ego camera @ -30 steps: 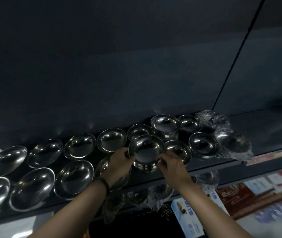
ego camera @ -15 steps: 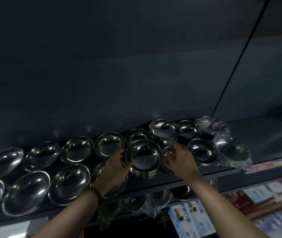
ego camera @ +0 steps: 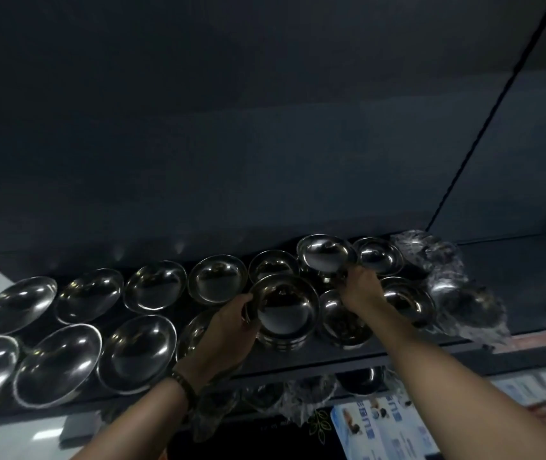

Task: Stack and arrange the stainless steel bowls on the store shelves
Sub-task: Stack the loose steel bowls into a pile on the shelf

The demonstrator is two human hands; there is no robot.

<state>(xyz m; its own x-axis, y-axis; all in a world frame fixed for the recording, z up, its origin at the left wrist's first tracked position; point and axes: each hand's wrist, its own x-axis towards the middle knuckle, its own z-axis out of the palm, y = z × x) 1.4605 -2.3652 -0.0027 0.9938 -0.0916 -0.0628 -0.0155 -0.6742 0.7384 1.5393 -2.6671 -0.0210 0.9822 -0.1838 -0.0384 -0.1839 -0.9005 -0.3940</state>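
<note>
The left hand (ego camera: 228, 330) reaches up to a dark store shelf (ego camera: 331, 360) and grips the left rim of a front stack of round stainless steel bowls (ego camera: 285, 310), thumb hooked over the edge and fingers curled beneath. This stack stands near the shelf's front lip. A dark beaded bracelet (ego camera: 182, 385) circles the left wrist.

The right hand (ego camera: 361, 288) is further back, its fingers curled against the underside of a taller back stack of stainless steel bowls (ego camera: 326, 254); it seems to grip that stack, though the fingertips are hidden behind the metal. Under the right forearm, just beside the front stack, sits a single deep steel bowl (ego camera: 338, 323).

To the left, wide shallow steel bowls (ego camera: 132, 353) lie in two rows, tilted towards the camera. At the right end of the shelf rest clear plastic-wrapped bowls (ego camera: 457, 290). Below the shelf, blue and white printed boxes (ego camera: 381, 426) show at the lower right
</note>
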